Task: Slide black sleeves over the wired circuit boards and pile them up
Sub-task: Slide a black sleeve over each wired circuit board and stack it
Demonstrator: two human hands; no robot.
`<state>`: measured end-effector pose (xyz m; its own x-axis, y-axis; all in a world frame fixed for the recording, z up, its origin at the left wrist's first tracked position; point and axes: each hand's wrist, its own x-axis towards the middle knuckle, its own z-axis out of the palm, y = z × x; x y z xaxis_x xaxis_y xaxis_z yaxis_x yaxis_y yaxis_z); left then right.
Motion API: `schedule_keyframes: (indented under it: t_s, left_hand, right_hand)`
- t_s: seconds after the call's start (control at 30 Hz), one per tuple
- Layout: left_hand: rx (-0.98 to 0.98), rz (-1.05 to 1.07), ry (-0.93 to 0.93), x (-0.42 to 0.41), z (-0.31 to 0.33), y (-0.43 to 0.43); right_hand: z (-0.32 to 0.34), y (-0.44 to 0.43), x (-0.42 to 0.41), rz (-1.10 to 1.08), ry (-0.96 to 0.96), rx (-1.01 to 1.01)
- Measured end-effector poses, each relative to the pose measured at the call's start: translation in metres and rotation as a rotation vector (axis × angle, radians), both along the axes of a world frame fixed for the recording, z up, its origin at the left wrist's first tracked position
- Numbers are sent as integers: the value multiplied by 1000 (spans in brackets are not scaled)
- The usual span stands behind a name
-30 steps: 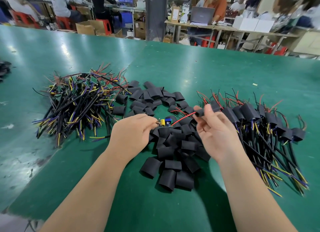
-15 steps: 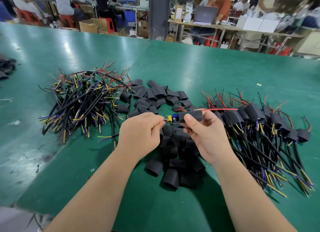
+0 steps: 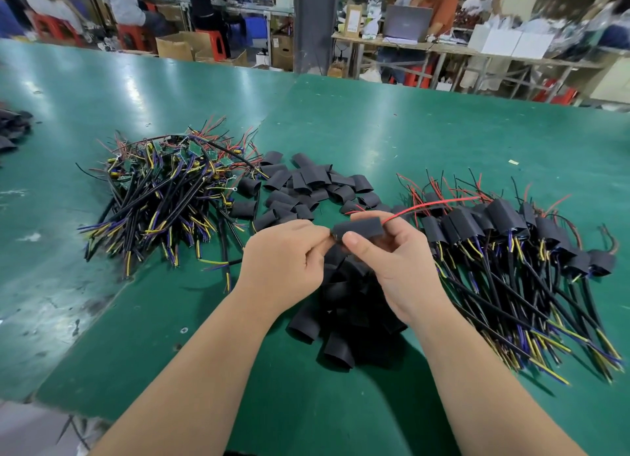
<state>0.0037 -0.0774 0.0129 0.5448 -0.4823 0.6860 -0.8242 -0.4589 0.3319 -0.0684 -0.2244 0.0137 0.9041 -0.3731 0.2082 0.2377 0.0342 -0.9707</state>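
Note:
My right hand [image 3: 392, 261] pinches a black sleeve [image 3: 359, 228] held above the table, and red wires [image 3: 433, 206] stick out of the sleeve's right end. My left hand [image 3: 289, 261] pinches the sleeve's left end, where the circuit board is hidden inside. Loose black sleeves [image 3: 313, 186] lie in a heap behind and under my hands. A pile of bare wired circuit boards [image 3: 163, 196] lies to the left. Sleeved boards [image 3: 504, 223] with their cables are piled to the right.
The green table [image 3: 409, 131] stretches far back and to both sides. More black sleeves [image 3: 12, 128] lie at its far left edge. Beyond the table, people work at benches with boxes and a laptop. The table's near left corner [image 3: 44, 397] drops off.
The sleeve has slid left over the circuit board, which showed its blue and yellow parts before and is now covered. My hands have come closer together.

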Motion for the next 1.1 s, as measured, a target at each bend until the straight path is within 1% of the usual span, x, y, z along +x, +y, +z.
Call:
schedule_keyframes:
  t_s: [0.1, 0.17, 0.33, 0.43, 0.5, 0.6, 0.67, 0.8, 0.9, 1.0, 1.07, 1.1]
  left_hand:
    - [-117, -79, 73, -1, 1, -2]
    - [-184, -128, 120, -1, 2, -3]
    - [-294, -146, 194, 0, 4, -4]
    - [-341, -173, 235, 0, 5, -4]
    - [-341, -184, 240, 1, 4, -3]
    - [-296, -157, 218, 3, 2, -2]
    - [-319, -142, 222, 6, 0, -1]
    - [-353, -149, 242, 7, -1, -2]
    - [-382, -131, 273, 7, -1, 0]
    - [-489, -36, 376, 12, 2, 6]
    - [-543, 90, 396, 19, 4, 12]
    - [-526, 174, 377, 23, 4, 15]
  right_hand:
    - [3, 1, 0, 85, -61, 268]
    - [5, -2, -1, 130, -64, 341]
    - [5, -2, -1, 223, -41, 419]
    - [5, -2, -2, 232, -32, 427]
    - [5, -2, -2, 220, -28, 405]
    - [5, 1, -2, 169, -2, 283]
    - [5, 3, -1, 144, 25, 249]
    - [8, 8, 0, 164, 25, 410]
    - [22, 4, 1, 59, -11, 573]
    - [43, -22, -6, -104, -146, 730]
    - [54, -45, -17, -193, -207, 742]
    - [57, -56, -22, -232, -213, 722]
